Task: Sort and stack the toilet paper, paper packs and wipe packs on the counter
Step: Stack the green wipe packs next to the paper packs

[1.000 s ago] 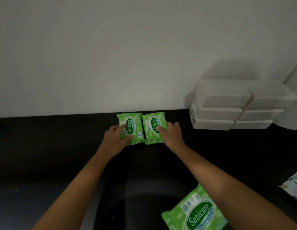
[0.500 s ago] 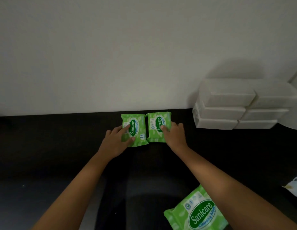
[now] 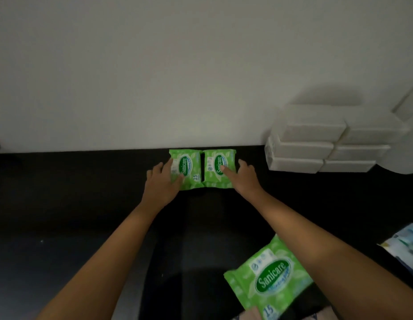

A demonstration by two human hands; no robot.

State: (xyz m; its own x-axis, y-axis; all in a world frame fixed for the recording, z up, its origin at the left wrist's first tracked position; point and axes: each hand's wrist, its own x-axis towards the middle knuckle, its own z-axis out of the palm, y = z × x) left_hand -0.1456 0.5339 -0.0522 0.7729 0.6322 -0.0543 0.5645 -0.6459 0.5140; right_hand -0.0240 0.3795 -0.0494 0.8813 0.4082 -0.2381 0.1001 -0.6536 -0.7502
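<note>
Two small green Sanicare wipe packs lie side by side on the black counter (image 3: 62,204), close to the white wall. My left hand (image 3: 163,183) rests on the left wipe pack (image 3: 189,168) with fingers spread over its near left part. My right hand (image 3: 243,177) touches the right wipe pack (image 3: 216,162), forefinger stretched onto its label. A third green wipe pack (image 3: 267,280) lies near the front, partly under my right forearm. White paper packs (image 3: 316,144) are stacked three high in two columns at the back right.
A white toilet paper roll (image 3: 402,162) shows at the right edge beside the paper stack. A pale blue printed pack (image 3: 406,248) lies at the far right. Another pack's edge (image 3: 251,314) peeks in at the bottom.
Both hands have pushed the two small wipe packs slightly farther back toward the wall and squared them beside each other. My fingers have spread flatter over them.
</note>
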